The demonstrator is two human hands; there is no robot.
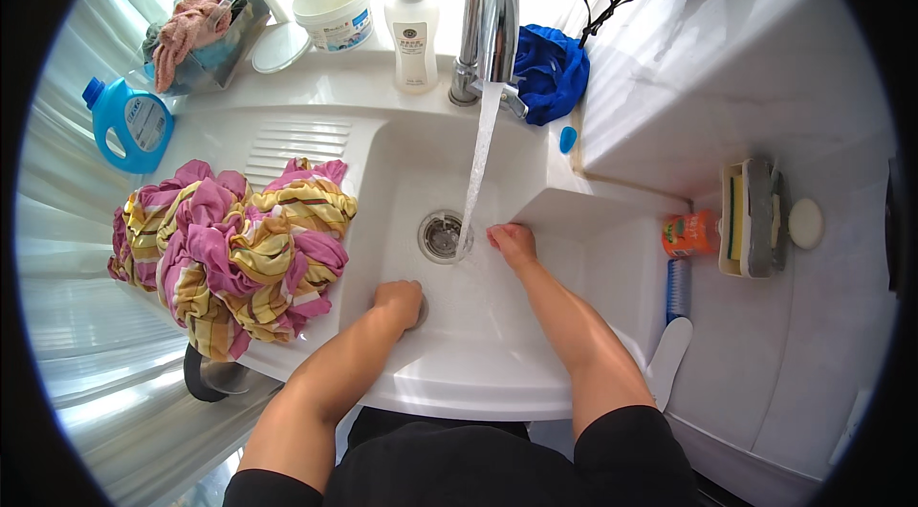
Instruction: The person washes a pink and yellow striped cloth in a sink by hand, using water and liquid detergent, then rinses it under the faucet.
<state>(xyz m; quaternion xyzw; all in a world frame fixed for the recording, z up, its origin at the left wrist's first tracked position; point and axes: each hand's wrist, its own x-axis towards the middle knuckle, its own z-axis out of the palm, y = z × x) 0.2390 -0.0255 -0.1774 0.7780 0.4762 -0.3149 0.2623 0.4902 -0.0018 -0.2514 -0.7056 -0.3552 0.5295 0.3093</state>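
Note:
Both my hands are down in the white sink basin (373,191). My left hand (398,298) is closed near the basin's front left, with a round grey disc (422,312) showing beside its fingers; the grip is partly hidden. My right hand (513,242) has curled fingers just right of the water stream (481,153), and what they hold, if anything, cannot be seen. Water runs from the chrome faucet (498,29) down beside the metal drain (441,237), which lies between and beyond my hands.
Pink and yellow cloth (234,258) is heaped on the left ledge. Behind stand a blue bottle (139,129), a white tub (334,11), a pump bottle (412,33) and blue cloth (550,75). An orange pouch (689,233), a brush (678,290) and a sponge holder (754,220) are right.

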